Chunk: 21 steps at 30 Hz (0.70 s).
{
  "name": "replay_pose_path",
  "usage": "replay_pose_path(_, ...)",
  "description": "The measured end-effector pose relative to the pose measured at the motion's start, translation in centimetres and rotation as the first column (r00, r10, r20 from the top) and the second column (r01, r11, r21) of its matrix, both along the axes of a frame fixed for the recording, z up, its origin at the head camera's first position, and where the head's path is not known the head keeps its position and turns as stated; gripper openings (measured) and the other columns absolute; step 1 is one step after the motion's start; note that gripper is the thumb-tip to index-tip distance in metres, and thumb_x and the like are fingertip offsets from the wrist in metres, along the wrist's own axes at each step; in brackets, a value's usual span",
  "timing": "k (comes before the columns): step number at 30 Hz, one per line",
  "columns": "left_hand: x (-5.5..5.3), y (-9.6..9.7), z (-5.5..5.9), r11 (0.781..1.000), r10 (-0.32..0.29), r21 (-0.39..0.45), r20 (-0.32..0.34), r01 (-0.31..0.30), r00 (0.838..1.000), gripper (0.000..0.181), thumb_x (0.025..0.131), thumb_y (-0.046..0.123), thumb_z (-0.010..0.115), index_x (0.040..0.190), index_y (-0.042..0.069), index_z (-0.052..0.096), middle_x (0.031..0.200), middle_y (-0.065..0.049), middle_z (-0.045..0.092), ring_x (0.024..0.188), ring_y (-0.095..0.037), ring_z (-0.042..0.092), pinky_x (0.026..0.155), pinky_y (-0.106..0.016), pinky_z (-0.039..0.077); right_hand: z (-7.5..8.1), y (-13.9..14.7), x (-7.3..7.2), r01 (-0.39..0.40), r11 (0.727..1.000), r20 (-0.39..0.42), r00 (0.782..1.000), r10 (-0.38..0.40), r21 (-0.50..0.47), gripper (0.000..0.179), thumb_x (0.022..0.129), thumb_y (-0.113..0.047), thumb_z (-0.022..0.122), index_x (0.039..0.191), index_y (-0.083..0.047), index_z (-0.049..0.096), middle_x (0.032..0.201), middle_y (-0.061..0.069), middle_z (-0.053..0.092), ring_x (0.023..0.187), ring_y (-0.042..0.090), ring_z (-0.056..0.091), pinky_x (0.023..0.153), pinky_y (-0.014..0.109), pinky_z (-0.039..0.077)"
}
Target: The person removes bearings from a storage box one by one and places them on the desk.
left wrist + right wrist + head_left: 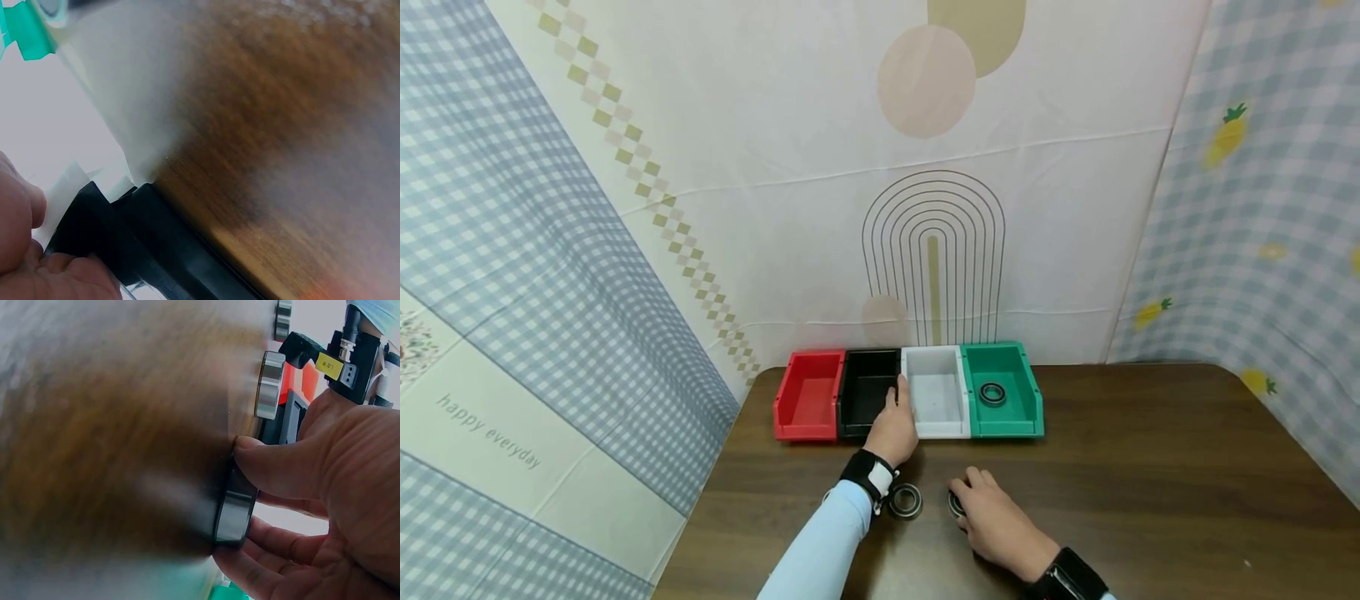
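Four bins are lined up at the far edge of the wooden surface: red, black, white and green.

The left hand is stretched over the front of the black bin, at its wall next to the white bin. Whether its fingers are pinching anything cannot be told: in the left wrist view only a thumb and part of the palm show, beside the black rim.

The right hand lies nearer the person. Its thumb and fingers are closed round the edge of a bearing ring that lies flat on the surface. A second bearing ring lies loose on the surface, just left of the right hand and just behind the left wrist.

One bearing is already seen inside the green bin. No bearing can be made out in the red or white bins, and much of the black bin's inside is hidden by the left hand. By that judgement the sorting is partly done: one ring binned, one being grasped, one untouched.
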<state>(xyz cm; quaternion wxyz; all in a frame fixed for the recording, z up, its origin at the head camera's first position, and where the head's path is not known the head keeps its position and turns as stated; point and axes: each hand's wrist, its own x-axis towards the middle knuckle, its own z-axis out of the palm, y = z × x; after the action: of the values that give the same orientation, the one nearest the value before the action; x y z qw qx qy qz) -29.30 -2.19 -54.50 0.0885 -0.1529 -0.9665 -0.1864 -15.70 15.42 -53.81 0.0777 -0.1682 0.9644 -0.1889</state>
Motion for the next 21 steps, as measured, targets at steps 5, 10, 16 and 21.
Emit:
replay_pose_path(5,-1.5,-0.3,-2.4,1.000,-0.010,-0.007,-0.078,0.009,0.997,0.066,0.111,0.016,0.053,0.166,-0.002,0.022,0.145,-0.036,0.058,0.096,-0.035,0.079,0.079,-0.047,0.066,0.1,0.0,0.1,0.007,1.000,-0.013,1.000,-0.008,-0.003,0.042,0.095,-0.013,0.080,0.134,-0.004,0.068,0.116,0.007,0.060,0.109,0.021,0.056,0.088,0.043,0.057)
replay_pose_path(10,-2.6,-0.3,-4.0,0.999,-0.007,0.032,-0.063,0.009,0.998,0.069,0.112,0.020,0.052,0.169,0.002,0.018,0.149,-0.036,0.055,0.095,-0.036,0.079,0.079,-0.043,0.067,0.1,0.1,0.0,0.010,1.000,-0.013,1.000,-0.010,-0.002,0.041,0.094,-0.015,0.081,0.133,-0.005,0.069,0.115,0.006,0.060,0.109,0.020,0.056,0.089,0.043,0.057)
replay_pose_path(16,-1.6,-0.4,-2.8,0.999,-0.003,0.042,-0.053,0.005,0.999,0.068,0.113,0.020,0.050,0.169,0.002,0.017,0.151,-0.036,0.054,0.101,-0.037,0.078,0.085,-0.046,0.066,0.0,0.1,0.0,-0.003,1.000,-0.009,1.000,0.003,-0.001,0.042,0.094,-0.016,0.081,0.134,-0.006,0.069,0.114,0.006,0.060,0.109,0.020,0.056,0.090,0.043,0.057)
replay_pose_path(21,-0.2,0.1,-0.8,0.998,0.002,0.060,-0.020,-0.001,1.000,0.067,0.112,0.015,0.050,0.168,-0.003,0.018,0.155,-0.039,0.048,0.102,-0.042,0.077,0.089,-0.049,0.065,0.0,0.3,0.1,-0.001,1.000,-0.014,1.000,0.001,-0.019,0.043,0.094,-0.016,0.081,0.134,-0.006,0.069,0.115,0.005,0.062,0.109,0.020,0.057,0.089,0.043,0.057)
